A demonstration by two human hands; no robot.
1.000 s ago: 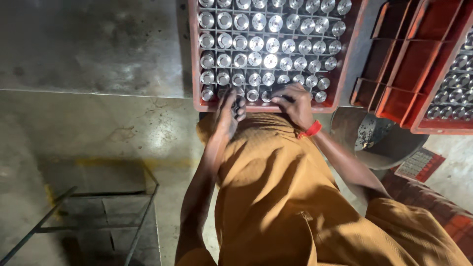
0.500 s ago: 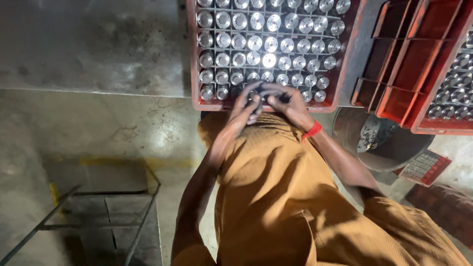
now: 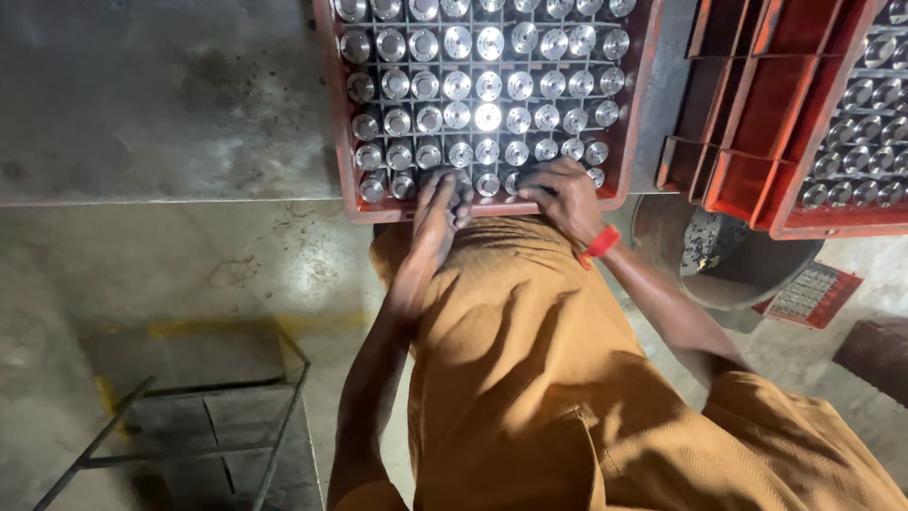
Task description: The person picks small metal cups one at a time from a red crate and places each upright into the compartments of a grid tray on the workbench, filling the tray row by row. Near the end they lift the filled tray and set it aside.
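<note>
A red crate (image 3: 331, 114) stands on a grey metal table, filled with rows of shiny round metal parts (image 3: 487, 90) set upright in a grid. My left hand (image 3: 440, 208) rests on the crate's near edge, its fingers curled around one metal part in the front row. My right hand (image 3: 566, 194), with a red band on its wrist, lies over the front row next to it, fingers bent down onto the parts. Whether the right hand grips one is hidden. I wear brown clothes below.
More red crates (image 3: 776, 114) stand to the right, one with metal parts (image 3: 865, 123). A dark round bucket (image 3: 724, 260) with scrap sits on the floor under them, beside a small red tray (image 3: 809, 295). A metal frame (image 3: 189, 426) stands on the concrete floor at lower left.
My hands, together at the crate's front edge half a second ago, have spread slightly. The left now closes on a front-row part; the right rests further right.
</note>
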